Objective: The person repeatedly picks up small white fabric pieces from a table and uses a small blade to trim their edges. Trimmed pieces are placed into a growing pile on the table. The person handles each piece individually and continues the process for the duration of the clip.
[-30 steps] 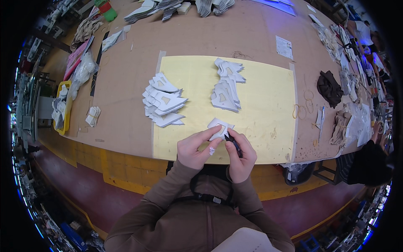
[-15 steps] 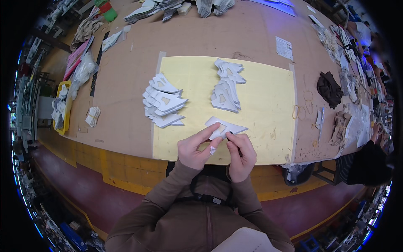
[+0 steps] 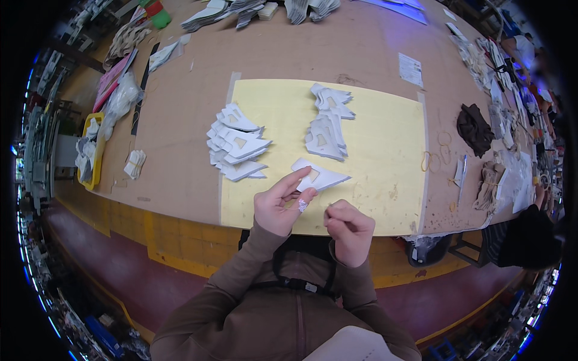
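My left hand (image 3: pixel 278 203) pinches a flat white cut piece (image 3: pixel 322 175) with a small tan window, held just above the yellow mat (image 3: pixel 385 138). Between thumb and forefinger it also touches a small crumpled clear strip (image 3: pixel 302 205). My right hand (image 3: pixel 349 230) is closed into a loose fist beside it, near the table's front edge, apart from the white piece; whether it holds anything small I cannot tell. On the mat lie two fanned stacks of similar white pieces, one on the left (image 3: pixel 236 142) and another further back (image 3: pixel 328 120).
The brown worktable (image 3: pixel 180 120) carries a yellow bin (image 3: pixel 90 147) and a small white stack (image 3: pixel 134 163) at left, more white pieces at the far edge (image 3: pixel 241 9), rubber bands (image 3: pixel 435 157), a dark leather piece (image 3: pixel 473 127) and paper clutter at right. Another person's dark sleeve (image 3: pixel 522 237) is at right.
My right hand has let go of the white piece and drawn back toward me. The left hand keeps the piece, which now points out to the right.
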Demonstrator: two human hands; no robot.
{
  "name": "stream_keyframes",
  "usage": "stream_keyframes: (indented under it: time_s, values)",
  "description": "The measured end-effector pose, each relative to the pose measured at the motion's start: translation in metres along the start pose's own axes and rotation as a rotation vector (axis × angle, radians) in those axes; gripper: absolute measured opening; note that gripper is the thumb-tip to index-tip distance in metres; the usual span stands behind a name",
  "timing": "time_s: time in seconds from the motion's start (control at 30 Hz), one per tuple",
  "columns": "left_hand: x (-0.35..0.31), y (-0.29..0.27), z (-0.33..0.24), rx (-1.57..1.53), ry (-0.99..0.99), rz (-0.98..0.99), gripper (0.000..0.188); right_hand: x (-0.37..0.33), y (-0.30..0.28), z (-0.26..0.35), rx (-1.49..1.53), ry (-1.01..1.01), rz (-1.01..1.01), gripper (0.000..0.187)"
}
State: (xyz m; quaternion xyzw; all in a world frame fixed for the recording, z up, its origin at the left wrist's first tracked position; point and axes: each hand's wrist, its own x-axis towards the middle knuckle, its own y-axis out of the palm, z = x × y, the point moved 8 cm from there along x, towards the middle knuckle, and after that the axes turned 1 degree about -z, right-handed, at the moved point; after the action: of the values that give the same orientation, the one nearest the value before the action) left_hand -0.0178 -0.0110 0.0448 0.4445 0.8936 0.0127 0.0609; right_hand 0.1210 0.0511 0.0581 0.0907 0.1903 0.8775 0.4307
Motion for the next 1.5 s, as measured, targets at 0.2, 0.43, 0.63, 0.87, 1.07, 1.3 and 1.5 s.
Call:
stream_keyframes:
  time_s: [0.2,0.43,0.63,0.87,1.07,1.3,1.5]
  values:
    - [-0.003,-0.006,-0.007,0.186,0.116,0.024,0.038,0.005,0.033,0.008,-0.683,-0.162,0.199,0.030]
    - [0.005,-0.067,-0.005,0.224,0.203,-0.213,0.035,-0.006,0.045,-0.018,-1.008,-0.050,0.627,0.045]
    - [0.026,-0.106,-0.018,0.322,-0.007,-0.286,0.031,-0.006,0.020,-0.012,-0.862,-0.090,0.474,0.040]
    - [0.056,0.009,-0.024,0.564,0.396,-0.009,0.032,0.000,0.007,0.009,-0.757,-0.105,0.292,0.036]
    - [0.080,0.014,0.024,0.661,0.270,-0.098,0.042,-0.003,0.003,0.015,-0.739,-0.104,0.264,0.037]
    - [0.049,-0.001,0.049,0.203,-0.159,0.145,0.029,-0.001,-0.002,0.023,-0.724,-0.151,0.149,0.038]
    - [0.020,0.005,0.030,-0.141,-0.151,0.244,0.021,0.012,-0.001,0.026,-0.921,-0.251,0.019,0.037]
